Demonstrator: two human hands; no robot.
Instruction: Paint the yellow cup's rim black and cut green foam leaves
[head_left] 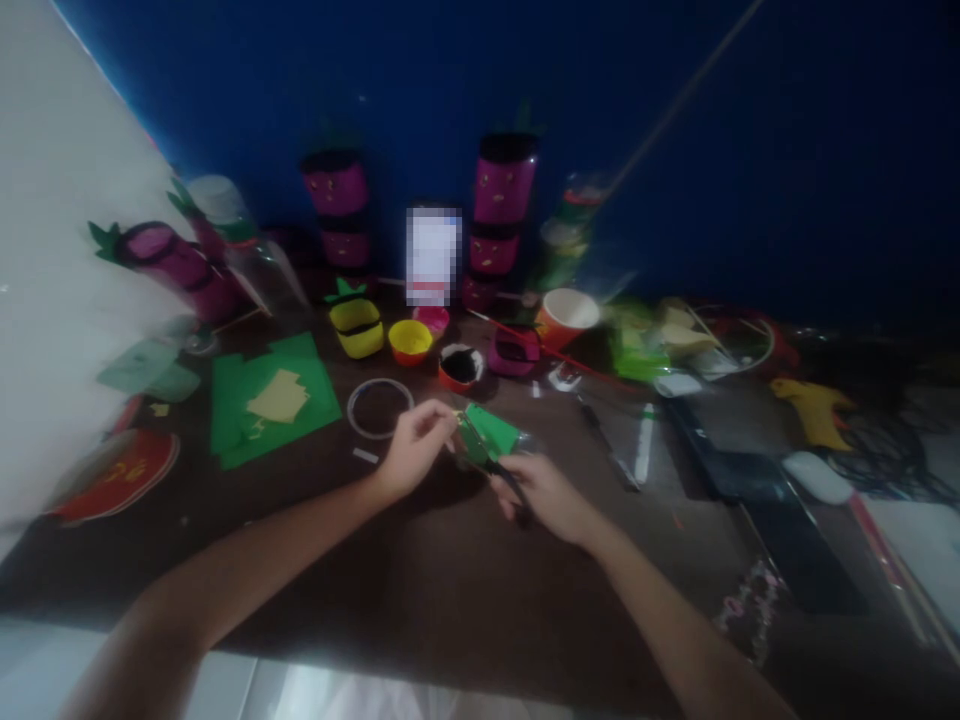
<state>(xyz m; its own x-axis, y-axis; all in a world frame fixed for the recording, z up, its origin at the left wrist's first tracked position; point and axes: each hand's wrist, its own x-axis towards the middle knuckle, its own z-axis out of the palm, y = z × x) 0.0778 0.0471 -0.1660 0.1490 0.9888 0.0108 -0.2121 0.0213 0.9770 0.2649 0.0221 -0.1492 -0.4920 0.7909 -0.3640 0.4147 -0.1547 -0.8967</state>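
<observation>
Near the middle of the dark table, my left hand (422, 442) pinches the left edge of a small green sheet (495, 430). Whether the sheet is paper or felt is too blurred to tell. My right hand (546, 492) is closed round the dark handles of a pair of scissors (510, 484). The scissor blades point up and left, over the green sheet towards my left fingertips. Just beyond my left hand lies a clear ring (380, 408). A small black-filled cup (460, 368) stands behind the green sheet.
At left lie larger green sheets (225, 410) with a yellowish piece (279, 396) on top. Yellow and purple cups, decorated purple containers (504, 190), a bottle (259, 260) and a phone (433, 255) line the back. Pens (643, 445) and a yellow glue gun (814, 408) lie at right.
</observation>
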